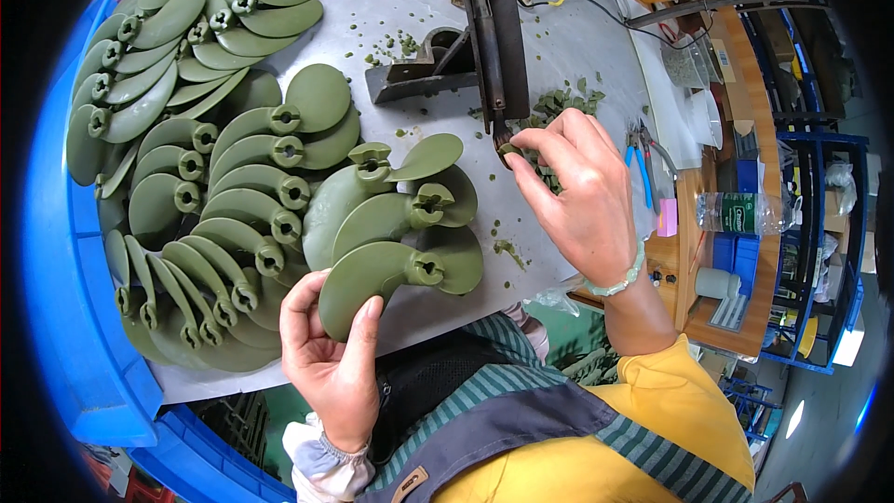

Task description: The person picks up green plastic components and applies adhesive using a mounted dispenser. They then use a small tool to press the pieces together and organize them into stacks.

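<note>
Near the front edge of the counter [577, 37], holds with the left hand [331, 363] one blade of a green propeller [368, 275], gripped between the thumb and the bent fingers. Has this propeller close in front of two similar propellers [372, 222], with its slotted hub toward the right. Reaches farther ahead with the right hand [591, 191], thumb and forefinger pinched together at the lower tip of a long dark tool [486, 47] with a blue top. Cannot tell if gripping the tip itself or some small piece just beside it. To the left, has many more propellers [237, 205], laid in overlapping rows, and past them a blue plastic rim [102, 401]. Around the dark tool, has green scraps [559, 102] scattered, and to its left a dark metal bracket [410, 82]. Farther right, has pliers [643, 172] with blue handles, then a clear bottle [736, 212] with a green label.
</note>
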`<action>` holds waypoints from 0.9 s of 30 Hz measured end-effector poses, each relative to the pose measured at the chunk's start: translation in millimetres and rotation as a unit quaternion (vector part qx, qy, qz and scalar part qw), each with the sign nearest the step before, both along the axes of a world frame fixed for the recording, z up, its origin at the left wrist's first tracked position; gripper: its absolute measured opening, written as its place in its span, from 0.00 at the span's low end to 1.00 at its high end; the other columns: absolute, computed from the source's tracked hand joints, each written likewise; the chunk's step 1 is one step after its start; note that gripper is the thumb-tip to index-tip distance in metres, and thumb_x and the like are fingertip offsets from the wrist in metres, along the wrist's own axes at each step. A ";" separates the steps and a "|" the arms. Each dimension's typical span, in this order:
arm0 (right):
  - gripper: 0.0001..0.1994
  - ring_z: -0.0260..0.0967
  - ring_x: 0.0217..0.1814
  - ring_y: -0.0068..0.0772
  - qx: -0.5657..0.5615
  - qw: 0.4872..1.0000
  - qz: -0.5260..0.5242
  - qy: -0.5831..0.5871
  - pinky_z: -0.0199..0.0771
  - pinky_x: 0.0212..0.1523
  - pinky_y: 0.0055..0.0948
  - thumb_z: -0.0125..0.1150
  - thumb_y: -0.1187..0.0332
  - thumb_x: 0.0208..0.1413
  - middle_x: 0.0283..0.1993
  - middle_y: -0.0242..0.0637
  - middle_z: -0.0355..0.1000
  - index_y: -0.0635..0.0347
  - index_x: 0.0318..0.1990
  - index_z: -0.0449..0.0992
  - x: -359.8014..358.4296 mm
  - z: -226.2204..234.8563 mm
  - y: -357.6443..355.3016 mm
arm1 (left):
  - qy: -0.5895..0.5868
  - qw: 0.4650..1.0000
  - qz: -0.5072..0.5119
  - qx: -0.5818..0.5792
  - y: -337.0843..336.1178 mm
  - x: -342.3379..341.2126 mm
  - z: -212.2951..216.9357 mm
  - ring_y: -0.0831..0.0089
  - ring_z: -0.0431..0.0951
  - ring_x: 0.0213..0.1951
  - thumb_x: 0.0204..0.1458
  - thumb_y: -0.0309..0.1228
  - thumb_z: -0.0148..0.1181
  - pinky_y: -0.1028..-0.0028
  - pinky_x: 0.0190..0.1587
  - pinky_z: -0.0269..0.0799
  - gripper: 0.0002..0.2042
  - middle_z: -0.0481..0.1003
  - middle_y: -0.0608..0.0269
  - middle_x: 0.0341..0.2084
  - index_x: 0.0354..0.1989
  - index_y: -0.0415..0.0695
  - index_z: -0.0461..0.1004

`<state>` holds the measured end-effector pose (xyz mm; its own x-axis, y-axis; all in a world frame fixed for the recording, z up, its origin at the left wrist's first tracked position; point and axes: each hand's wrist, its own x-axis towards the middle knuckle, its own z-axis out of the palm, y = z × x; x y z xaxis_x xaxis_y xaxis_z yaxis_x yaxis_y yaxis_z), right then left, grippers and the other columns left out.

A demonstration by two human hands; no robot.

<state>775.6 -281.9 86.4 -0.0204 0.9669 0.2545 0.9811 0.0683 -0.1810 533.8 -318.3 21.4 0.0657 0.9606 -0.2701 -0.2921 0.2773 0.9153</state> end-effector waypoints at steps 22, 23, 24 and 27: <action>0.10 0.65 0.30 0.30 -0.107 0.962 0.106 0.228 0.63 0.28 0.27 0.72 0.76 0.45 0.28 0.35 0.67 0.63 0.38 0.82 -43.9 19.7 -14.5 | -0.020 1.000 0.000 -0.005 0.1 0.6 0.0 0.76 0.77 0.48 0.54 0.13 0.61 0.78 0.51 0.73 0.22 0.77 0.56 0.46 0.57 0.34 0.64; 0.10 0.65 0.30 0.30 -0.107 0.962 0.106 0.228 0.63 0.28 0.27 0.72 0.76 0.45 0.28 0.35 0.67 0.63 0.38 0.82 -44.1 18.7 -14.3 | -0.019 1.000 0.001 -0.005 0.3 0.7 -0.1 0.76 0.77 0.48 0.54 0.13 0.61 0.78 0.51 0.73 0.22 0.77 0.56 0.46 0.57 0.34 0.64; 0.10 0.65 0.30 0.30 -0.105 0.962 0.110 0.225 0.63 0.28 0.28 0.72 0.76 0.46 0.28 0.35 0.66 0.63 0.38 0.81 -44.4 17.5 -13.9 | -0.018 1.000 0.000 -0.003 0.5 0.6 -0.2 0.76 0.77 0.48 0.54 0.13 0.61 0.78 0.51 0.73 0.22 0.77 0.56 0.46 0.57 0.34 0.64; 0.10 0.65 0.30 0.31 -0.105 0.964 0.111 0.216 0.63 0.29 0.28 0.71 0.76 0.46 0.28 0.35 0.66 0.62 0.38 0.81 -44.7 17.1 -13.3 | -0.016 1.000 -0.001 -0.002 0.5 0.0 -0.7 0.76 0.77 0.48 0.54 0.13 0.61 0.78 0.51 0.73 0.22 0.77 0.56 0.46 0.57 0.34 0.64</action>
